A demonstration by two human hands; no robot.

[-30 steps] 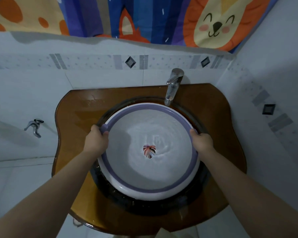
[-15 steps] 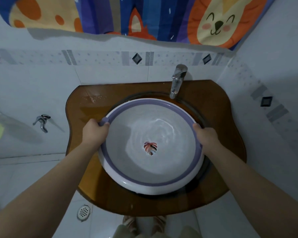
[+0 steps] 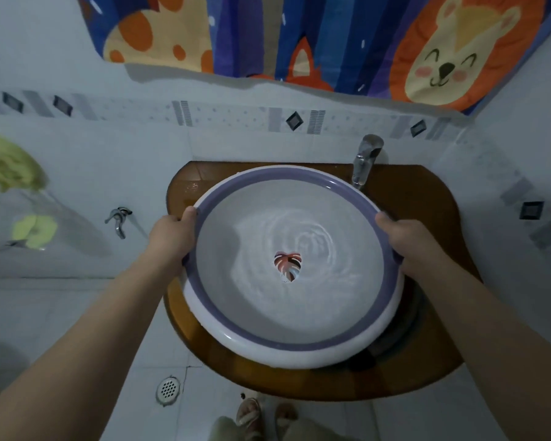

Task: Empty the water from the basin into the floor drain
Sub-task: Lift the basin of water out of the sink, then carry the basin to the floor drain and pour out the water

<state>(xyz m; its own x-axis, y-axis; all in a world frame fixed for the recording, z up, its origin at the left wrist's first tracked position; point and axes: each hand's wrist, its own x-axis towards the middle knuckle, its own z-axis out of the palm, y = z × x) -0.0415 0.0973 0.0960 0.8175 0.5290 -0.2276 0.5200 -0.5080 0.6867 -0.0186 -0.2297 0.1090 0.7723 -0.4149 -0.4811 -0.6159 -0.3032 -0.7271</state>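
I see both hands clamped on the round white plastic basin with a purple rim (image 3: 295, 351): left hand (image 3: 169, 238) at its left edge, right hand (image 3: 407, 241) opposite (water rippling inside), above the brown wooden counter (image 3: 427, 198); the round metal floor drain (image 3: 168, 389) lies lower left.

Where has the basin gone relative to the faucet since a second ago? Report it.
Yes, it moved. The basin, held by the left hand and right hand, now covers the faucet's spout, lifted toward the camera.

Bare floor around the floor drain (image 3: 168, 389); faucet (image 3: 365, 160) just beside the basin (image 3: 287, 351) rim.
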